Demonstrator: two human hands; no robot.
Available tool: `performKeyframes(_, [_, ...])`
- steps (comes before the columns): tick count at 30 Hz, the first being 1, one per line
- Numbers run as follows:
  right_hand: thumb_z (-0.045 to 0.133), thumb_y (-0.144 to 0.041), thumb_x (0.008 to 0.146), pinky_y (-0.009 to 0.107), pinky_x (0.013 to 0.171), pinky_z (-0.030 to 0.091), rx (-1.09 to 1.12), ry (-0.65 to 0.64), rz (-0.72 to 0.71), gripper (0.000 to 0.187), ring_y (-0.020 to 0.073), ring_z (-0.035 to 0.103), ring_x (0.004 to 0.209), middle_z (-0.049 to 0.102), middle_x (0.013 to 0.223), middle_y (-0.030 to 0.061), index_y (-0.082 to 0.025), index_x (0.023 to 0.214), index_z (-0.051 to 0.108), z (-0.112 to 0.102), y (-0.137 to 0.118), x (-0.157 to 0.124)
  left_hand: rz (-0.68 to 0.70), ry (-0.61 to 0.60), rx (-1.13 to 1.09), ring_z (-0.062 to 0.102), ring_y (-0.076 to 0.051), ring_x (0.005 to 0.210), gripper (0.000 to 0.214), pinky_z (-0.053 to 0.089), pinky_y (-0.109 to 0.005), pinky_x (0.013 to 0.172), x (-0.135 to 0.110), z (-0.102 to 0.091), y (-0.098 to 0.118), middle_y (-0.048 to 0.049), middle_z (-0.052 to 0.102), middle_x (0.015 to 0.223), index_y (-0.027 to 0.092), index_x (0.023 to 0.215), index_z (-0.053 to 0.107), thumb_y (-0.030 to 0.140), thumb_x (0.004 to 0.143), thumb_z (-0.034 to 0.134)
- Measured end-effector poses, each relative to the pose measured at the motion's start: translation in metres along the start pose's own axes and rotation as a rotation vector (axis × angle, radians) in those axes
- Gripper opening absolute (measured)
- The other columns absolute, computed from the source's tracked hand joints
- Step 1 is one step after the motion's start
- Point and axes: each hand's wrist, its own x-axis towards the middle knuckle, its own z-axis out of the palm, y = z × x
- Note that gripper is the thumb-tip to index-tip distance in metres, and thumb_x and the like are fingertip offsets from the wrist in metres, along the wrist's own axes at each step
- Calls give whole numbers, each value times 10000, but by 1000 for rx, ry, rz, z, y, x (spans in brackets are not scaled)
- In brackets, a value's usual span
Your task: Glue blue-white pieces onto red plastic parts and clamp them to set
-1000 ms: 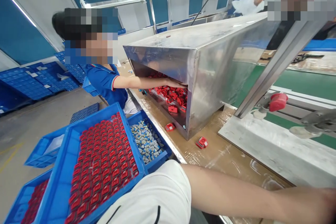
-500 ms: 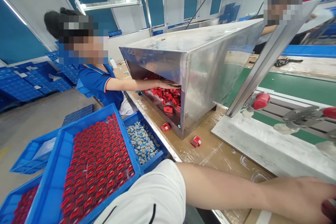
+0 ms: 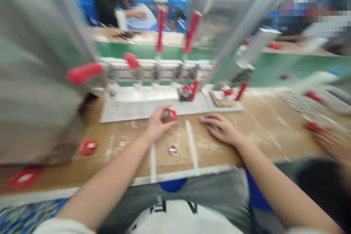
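The red part (image 3: 173,114) is small and blocky with a paler patch, pinched in the left hand (image 3: 160,122) by the near edge of the white base (image 3: 128,108). Apart from it, to the right, the small piece (image 3: 203,120) pokes a pale end out of the curled right hand (image 3: 222,128), low over the table (image 3: 260,131); a bit of blue shows, but blur keeps me from making out its full shape.

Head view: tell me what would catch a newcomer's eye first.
Probably the two upright red handles, in the upper middle at the back of the bench. Next, perhaps, the left hand near the centre, holding a red part. A second red part lies farther left on the brown tabletop.
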Motion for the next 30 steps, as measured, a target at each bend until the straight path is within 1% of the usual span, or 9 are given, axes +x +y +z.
performKeyframes(2, [644,-432,1030,536,1101,545,-50,-25,25,357,319,669,1261,705,1323,137,-274,1336,738,-18,10,-28,0,-36,-46,728,-263,1113,711,623,-452,1058,8,1,-3,-95,690,1254,224,1373,635,347,744,944])
performKeyframes(4, [710,-479,986,562,1134,488,-88,-24,25,455,346,635,1308,690,1373,138,-255,1381,701,-22,16,-34,-41,-69,-62,739,-253,1074,770,641,-460,1035,8,4,-2,-98,685,1273,218,1402,617,376,732,962])
performKeyframes(9, [611,-424,1041,495,1044,468,-200,60,111,322,312,652,1161,725,1250,125,-213,1251,735,-15,8,-15,-9,-31,27,728,-248,1060,601,664,-441,1001,2,7,9,-96,675,1258,202,1243,736,401,730,977])
performKeyframes(14, [652,-357,1041,507,979,475,-360,-138,152,242,336,639,1085,760,1092,141,-182,1156,774,-13,-10,5,35,-18,13,720,-270,1121,558,648,-462,1042,6,5,6,-95,693,1240,204,1239,741,392,763,965])
performKeyframes(17, [665,-380,1044,504,980,521,-88,-13,172,253,301,675,1040,773,1061,122,-189,1156,786,-13,-29,25,-21,-48,-90,731,-280,1133,583,622,-493,1090,5,5,3,-93,730,1195,195,1250,710,387,764,968])
performKeyframes(20, [698,-502,1023,435,903,608,485,228,316,347,237,727,976,793,1104,82,-235,1226,784,-2,-55,50,-54,-45,-170,744,-279,1121,632,632,-487,1071,2,5,1,-95,737,1226,206,1262,667,360,736,983])
performKeyframes(24, [884,-597,828,387,831,668,1099,251,490,484,222,768,931,820,1025,58,-240,1144,805,31,-72,82,9,6,-81,740,-267,1090,526,670,-437,965,1,1,0,-100,718,1219,211,1265,673,322,811,914])
performKeyframes(27, [975,-582,703,420,870,684,1237,262,549,536,231,778,927,824,1020,46,-239,1082,813,52,-70,93,162,86,59,693,-252,1133,398,679,-387,923,3,-4,1,-94,657,1256,218,1206,732,284,839,872])
performKeyframes(30, [982,-576,694,475,939,677,1253,306,561,511,247,783,969,821,1047,34,-261,1063,822,62,-66,91,217,101,131,678,-229,1123,376,673,-397,971,3,-7,2,-77,624,1252,239,1215,749,257,854,854])
